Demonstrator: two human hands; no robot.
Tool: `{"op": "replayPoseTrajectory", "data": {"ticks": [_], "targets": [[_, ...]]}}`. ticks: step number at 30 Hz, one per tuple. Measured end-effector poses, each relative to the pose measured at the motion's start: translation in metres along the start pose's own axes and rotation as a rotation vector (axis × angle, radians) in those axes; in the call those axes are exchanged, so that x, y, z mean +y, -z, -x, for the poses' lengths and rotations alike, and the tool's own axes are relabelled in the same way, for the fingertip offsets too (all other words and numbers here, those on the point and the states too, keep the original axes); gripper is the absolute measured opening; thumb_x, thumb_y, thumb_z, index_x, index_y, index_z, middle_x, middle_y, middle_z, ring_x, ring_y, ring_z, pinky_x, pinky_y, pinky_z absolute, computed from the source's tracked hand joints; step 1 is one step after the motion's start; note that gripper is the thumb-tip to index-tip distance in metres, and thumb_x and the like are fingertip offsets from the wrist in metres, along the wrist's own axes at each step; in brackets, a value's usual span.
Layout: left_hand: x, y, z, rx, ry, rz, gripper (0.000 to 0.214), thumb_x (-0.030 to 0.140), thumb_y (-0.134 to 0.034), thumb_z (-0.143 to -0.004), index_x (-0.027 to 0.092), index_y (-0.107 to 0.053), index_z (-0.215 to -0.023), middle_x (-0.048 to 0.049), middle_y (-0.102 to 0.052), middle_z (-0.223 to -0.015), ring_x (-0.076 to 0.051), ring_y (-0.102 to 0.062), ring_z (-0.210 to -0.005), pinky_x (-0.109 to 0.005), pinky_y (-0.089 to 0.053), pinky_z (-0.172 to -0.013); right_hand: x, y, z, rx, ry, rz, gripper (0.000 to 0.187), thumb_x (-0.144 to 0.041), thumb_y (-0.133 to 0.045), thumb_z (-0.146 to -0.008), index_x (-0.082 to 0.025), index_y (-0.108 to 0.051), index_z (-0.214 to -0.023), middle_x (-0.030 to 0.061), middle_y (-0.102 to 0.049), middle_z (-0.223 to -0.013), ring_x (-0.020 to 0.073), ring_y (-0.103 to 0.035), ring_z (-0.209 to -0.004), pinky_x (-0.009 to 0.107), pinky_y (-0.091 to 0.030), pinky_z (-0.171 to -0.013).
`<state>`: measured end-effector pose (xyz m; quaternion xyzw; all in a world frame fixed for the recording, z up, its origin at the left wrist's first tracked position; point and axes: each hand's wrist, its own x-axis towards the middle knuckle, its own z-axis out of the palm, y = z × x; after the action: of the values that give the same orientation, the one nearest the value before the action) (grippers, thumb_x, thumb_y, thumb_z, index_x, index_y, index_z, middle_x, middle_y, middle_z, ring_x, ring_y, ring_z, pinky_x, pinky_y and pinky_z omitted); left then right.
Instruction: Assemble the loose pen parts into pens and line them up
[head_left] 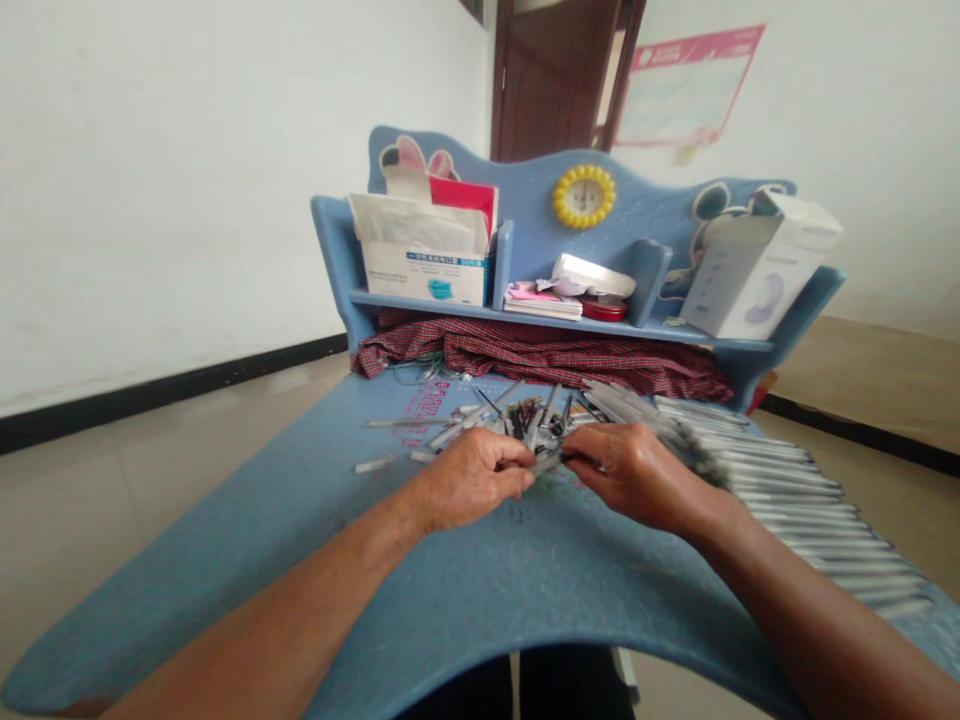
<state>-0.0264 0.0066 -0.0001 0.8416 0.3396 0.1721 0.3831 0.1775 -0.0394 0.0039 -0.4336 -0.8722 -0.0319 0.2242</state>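
Observation:
My left hand [472, 478] and my right hand [626, 470] meet at the middle of a blue desk [480, 580]. Both are closed in a pinch on a thin grey stick-like piece [546, 463] held between them. Just beyond my fingers lies a loose heap of small grey and dark pieces [517, 415]. A long row of grey sticks [795, 490] is laid side by side along the desk's right edge, next to my right wrist.
The desk's blue shelf [525, 310] holds a box of masks [424, 260], papers, a red tin and a white carton [757, 270]. A red plaid cloth [540, 355] lies under the shelf. A yellow clock [583, 196] sits on the backboard. Behind are white walls and a brown door.

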Motion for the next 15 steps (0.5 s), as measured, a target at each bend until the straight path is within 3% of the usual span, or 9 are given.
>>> {"op": "replayPoseTrajectory", "data": {"ticks": [11, 15], "targets": [[-0.0035, 0.0025, 0.0013, -0.089, 0.018, 0.148, 0.018, 0.022, -0.052, -0.076, 0.011, -0.064, -0.082, 0.0002, -0.060, -0.061, -0.008, -0.048, -0.052, -0.019, -0.037, -0.051, -0.0032, 0.0031, -0.0019, -0.004, -0.120, -0.289, 0.015, -0.007, -0.052, -0.074, -0.017, -0.062, -0.072, -0.0024, -0.058, -0.065, 0.0084, -0.053, -0.059, 0.019, -0.039, -0.058], [-0.0022, 0.0027, 0.0013, -0.086, 0.010, 0.135, 0.017, 0.022, -0.051, -0.077, 0.011, -0.064, -0.080, 0.0004, -0.061, -0.061, -0.008, -0.048, -0.052, -0.019, -0.037, -0.051, 0.0011, -0.0023, -0.0006, -0.028, -0.230, -0.540, 0.010, -0.010, -0.056, -0.073, -0.017, -0.064, -0.075, -0.0018, -0.060, -0.065, 0.0102, -0.057, -0.060, 0.021, -0.044, -0.058]]}}
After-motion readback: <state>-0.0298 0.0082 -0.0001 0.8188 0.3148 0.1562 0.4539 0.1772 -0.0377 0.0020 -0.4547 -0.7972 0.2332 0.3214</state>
